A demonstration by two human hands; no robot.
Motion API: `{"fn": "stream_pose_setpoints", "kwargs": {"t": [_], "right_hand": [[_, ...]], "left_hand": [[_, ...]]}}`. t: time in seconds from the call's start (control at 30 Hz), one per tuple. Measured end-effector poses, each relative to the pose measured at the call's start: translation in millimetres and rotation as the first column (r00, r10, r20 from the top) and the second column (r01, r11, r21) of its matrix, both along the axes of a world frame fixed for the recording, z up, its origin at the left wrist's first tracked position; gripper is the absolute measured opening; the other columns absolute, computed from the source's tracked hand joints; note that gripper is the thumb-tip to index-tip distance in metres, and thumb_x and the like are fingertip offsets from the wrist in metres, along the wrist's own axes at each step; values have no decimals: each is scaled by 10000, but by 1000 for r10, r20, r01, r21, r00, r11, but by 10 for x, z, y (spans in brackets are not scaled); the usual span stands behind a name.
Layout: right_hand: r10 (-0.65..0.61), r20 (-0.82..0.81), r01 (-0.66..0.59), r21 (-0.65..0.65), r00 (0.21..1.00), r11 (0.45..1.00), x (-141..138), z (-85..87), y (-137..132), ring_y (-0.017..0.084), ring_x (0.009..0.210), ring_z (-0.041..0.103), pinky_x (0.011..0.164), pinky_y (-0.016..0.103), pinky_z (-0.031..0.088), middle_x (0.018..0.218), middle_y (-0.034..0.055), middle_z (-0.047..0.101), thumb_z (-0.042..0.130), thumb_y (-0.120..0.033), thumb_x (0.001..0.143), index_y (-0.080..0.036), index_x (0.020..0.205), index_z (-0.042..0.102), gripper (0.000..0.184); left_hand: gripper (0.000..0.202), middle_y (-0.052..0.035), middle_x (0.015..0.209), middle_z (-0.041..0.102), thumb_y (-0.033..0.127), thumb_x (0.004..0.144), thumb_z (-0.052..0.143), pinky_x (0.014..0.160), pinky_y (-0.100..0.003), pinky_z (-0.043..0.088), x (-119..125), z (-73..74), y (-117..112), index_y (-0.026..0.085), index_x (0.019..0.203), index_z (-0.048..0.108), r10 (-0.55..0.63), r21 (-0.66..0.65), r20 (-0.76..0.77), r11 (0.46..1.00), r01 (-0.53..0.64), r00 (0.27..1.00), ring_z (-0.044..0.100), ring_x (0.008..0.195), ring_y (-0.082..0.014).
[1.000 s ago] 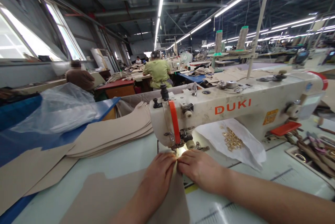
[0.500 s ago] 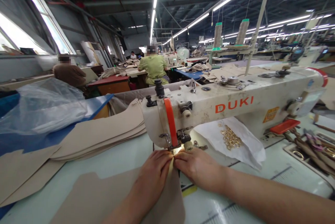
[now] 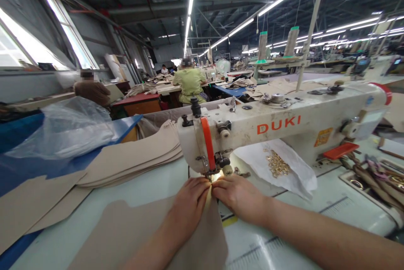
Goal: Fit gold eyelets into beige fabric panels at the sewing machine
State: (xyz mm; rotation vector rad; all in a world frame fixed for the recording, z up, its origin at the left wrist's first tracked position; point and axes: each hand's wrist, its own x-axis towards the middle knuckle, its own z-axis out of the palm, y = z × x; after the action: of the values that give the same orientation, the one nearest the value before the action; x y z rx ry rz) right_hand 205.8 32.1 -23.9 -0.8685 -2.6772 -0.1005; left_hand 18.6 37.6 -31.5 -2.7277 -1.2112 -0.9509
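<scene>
A beige fabric panel [image 3: 135,226] lies on the pale machine table, its far edge under the needle area of a white sewing machine [image 3: 240,129]. My left hand [image 3: 191,202] is on the panel just left of the needle, fingers bent together and closed on its edge. Right of the needle, my right hand [image 3: 240,196] pinches the same edge, its fingertips close to the left ones. The lamp lights the cloth between them. The fingertips and the stitch line are partly hidden.
Stacked beige panels [image 3: 135,158] lie to the left, near a clear plastic bag [image 3: 75,127]. Gold-coloured metal rings [image 3: 277,164] rest on a white sheet [image 3: 303,179] behind my right hand. A tray [image 3: 350,177] with straps is at far right. Two people sit further back.
The view has turned slightly to the left, shifting the nearby things a little to the right. Both hands remain at the needle with the fabric panel between them.
</scene>
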Motion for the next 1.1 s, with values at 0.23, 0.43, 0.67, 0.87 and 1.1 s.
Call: {"fn": "stream_pose_setpoints", "kwargs": {"t": [0.23, 0.43, 0.67, 0.87, 1.1], "right_hand": [[27, -36, -25, 50, 999, 998, 22, 11, -111, 175, 911, 531, 847, 298, 402, 940, 46, 617, 500, -208, 920, -128, 896, 572, 110], [60, -4, -60, 38, 998, 997, 14, 9, -108, 169, 918, 540, 855, 286, 401, 931, 48, 619, 473, -230, 936, -130, 907, 590, 156], [88, -5, -88, 19, 996, 996, 6, 5, -81, 164, 940, 538, 895, 281, 394, 935, 55, 620, 499, -200, 921, -123, 894, 593, 124], [89, -14, -89, 20, 996, 996, 6, -6, -58, 162, 914, 543, 874, 283, 404, 935, 56, 624, 500, -183, 917, -117, 873, 592, 121], [80, -18, -80, 6, 997, 997, 14, -4, -36, 171, 946, 543, 888, 276, 402, 984, 58, 623, 493, -194, 921, -117, 874, 591, 133]], "left_hand": [[306, -89, 1098, 657, 201, 922, 357, 924, -384, 509, -72, -5, -85, 136, 1080, 611, 1, 31, -163, 1000, 4, 987, 596, 1039, -200], [343, -107, 1137, 645, 193, 933, 313, 923, -363, 515, -90, -19, -97, 126, 1095, 608, 7, 54, -247, 998, 7, 969, 601, 1059, -195], [336, -104, 1168, 631, 192, 921, 343, 950, -372, 496, -118, -60, -79, 133, 1136, 594, -24, 30, -262, 999, 33, 965, 580, 1095, -205], [345, -87, 1155, 641, 235, 931, 332, 940, -377, 502, -112, -69, -50, 154, 1124, 607, -11, 51, -256, 998, 25, 967, 590, 1080, -210], [365, -85, 1133, 651, 257, 942, 309, 933, -380, 505, -83, -19, -38, 159, 1115, 615, 21, 53, -277, 999, -7, 961, 599, 1062, -206]]}}
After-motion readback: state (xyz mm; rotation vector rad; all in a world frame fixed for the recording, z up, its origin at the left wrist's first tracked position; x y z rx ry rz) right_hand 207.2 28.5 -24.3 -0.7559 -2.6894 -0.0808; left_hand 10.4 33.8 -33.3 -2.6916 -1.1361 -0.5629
